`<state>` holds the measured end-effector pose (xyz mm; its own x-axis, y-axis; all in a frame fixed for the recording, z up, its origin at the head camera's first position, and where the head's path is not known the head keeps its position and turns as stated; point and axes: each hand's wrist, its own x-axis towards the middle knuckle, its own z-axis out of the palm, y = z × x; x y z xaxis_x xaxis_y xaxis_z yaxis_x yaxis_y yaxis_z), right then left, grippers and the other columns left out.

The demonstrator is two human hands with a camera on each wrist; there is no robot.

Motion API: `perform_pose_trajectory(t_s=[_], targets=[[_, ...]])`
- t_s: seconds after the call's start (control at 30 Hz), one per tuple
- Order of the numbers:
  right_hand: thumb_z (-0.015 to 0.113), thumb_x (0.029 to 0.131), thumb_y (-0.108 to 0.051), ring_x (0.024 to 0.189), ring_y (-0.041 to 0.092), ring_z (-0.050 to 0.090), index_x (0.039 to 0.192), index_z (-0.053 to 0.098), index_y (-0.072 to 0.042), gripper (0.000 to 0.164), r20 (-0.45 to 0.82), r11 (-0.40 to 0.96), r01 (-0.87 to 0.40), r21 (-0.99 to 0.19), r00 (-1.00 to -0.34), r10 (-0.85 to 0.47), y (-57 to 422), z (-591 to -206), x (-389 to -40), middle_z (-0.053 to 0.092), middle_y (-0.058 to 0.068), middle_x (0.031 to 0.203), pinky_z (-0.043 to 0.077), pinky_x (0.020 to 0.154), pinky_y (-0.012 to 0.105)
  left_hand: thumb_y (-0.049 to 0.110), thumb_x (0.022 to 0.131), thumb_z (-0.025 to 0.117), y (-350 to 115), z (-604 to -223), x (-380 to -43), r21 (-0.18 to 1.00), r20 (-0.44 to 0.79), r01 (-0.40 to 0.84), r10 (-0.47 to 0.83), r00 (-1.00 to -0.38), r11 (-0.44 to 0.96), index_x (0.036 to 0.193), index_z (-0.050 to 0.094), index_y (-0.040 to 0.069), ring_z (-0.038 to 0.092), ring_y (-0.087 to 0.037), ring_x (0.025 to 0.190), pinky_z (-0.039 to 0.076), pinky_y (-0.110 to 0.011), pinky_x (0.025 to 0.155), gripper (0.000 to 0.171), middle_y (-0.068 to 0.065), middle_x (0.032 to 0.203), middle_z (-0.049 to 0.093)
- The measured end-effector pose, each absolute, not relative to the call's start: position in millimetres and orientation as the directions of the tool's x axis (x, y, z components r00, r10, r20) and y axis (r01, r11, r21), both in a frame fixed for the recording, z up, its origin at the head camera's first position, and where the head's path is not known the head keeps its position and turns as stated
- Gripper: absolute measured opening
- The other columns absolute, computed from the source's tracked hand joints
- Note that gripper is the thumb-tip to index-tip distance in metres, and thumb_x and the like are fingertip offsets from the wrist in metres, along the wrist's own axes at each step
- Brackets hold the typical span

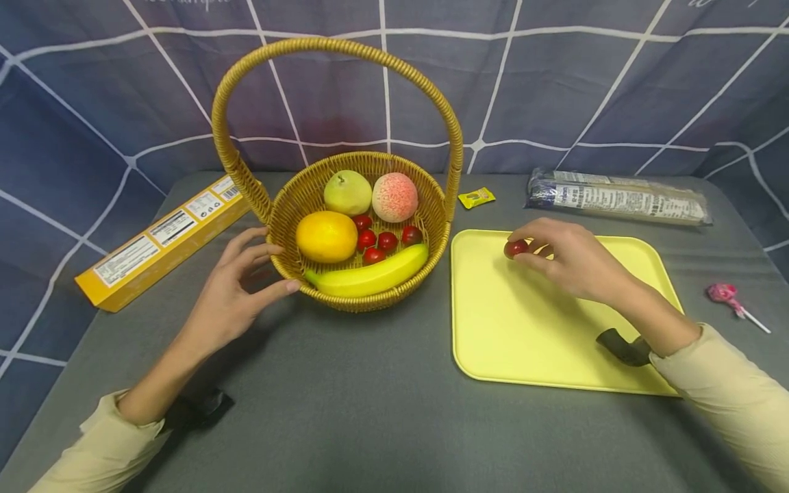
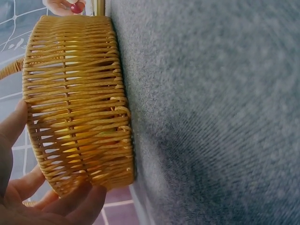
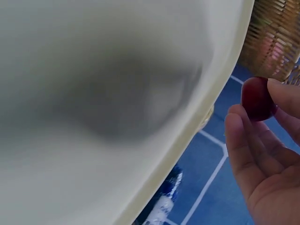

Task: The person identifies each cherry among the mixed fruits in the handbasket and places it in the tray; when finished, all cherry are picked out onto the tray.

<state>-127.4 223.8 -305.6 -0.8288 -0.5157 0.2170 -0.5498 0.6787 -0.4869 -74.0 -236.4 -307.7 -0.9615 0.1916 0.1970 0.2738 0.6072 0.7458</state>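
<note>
In the head view my right hand (image 1: 570,260) pinches a dark red cherry (image 1: 516,248) between thumb and fingertips, over the yellow tray (image 1: 518,342). The right wrist view shows the cherry (image 3: 258,99) as smooth and oval. My left hand (image 1: 231,287) touches the left side of a wicker basket (image 1: 364,301) with spread, relaxed fingers, its thumb near the front rim. Inside the basket lie a banana (image 1: 376,272), an orange-yellow fruit (image 1: 327,237), a pale green fruit (image 1: 348,192), a peach (image 1: 394,197) and several small red cherries (image 1: 387,241).
The basket's tall handle (image 1: 335,45) arches above it. Behind my left hand lies a long yellow box (image 1: 166,239). A small yellow packet (image 1: 477,198) and a plastic-wrapped package (image 1: 619,197) lie along the back. Right of the tray is a pink lollipop (image 1: 722,293).
</note>
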Motion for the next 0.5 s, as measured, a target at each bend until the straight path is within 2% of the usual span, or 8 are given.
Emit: perform_pose_trajectory(t_s=[0.3, 0.5], targets=[[0.073, 0.087, -0.001, 0.087, 0.025, 0.069, 0.11, 0.07, -0.001, 0.023, 0.11, 0.696, -0.501, -0.514, -0.843, -0.526, 233, -315, -133, 0.072, 0.008, 0.102, 0.058, 0.074, 0.044, 0.014, 0.084, 0.081, -237, -307, -74, 0.749, 0.195, 0.267, 0.184, -0.963, 0.606, 0.125, 0.061, -0.003, 0.048, -0.033, 0.123, 0.045, -0.056, 0.103, 0.049, -0.006, 0.15, 0.034], [0.073, 0.086, 0.0, 0.086, 0.022, 0.069, 0.111, 0.069, 0.001, 0.025, 0.062, 0.715, -0.488, -0.5, -0.844, -0.532, 234, -319, -135, 0.072, 0.008, 0.1, 0.057, 0.075, 0.041, 0.015, 0.084, 0.081, -238, -308, -75, 0.748, 0.192, 0.266, 0.185, -0.964, 0.608, 0.125, 0.061, -0.004, 0.047, -0.036, 0.125, 0.045, -0.058, 0.102, 0.049, -0.008, 0.151, 0.034]])
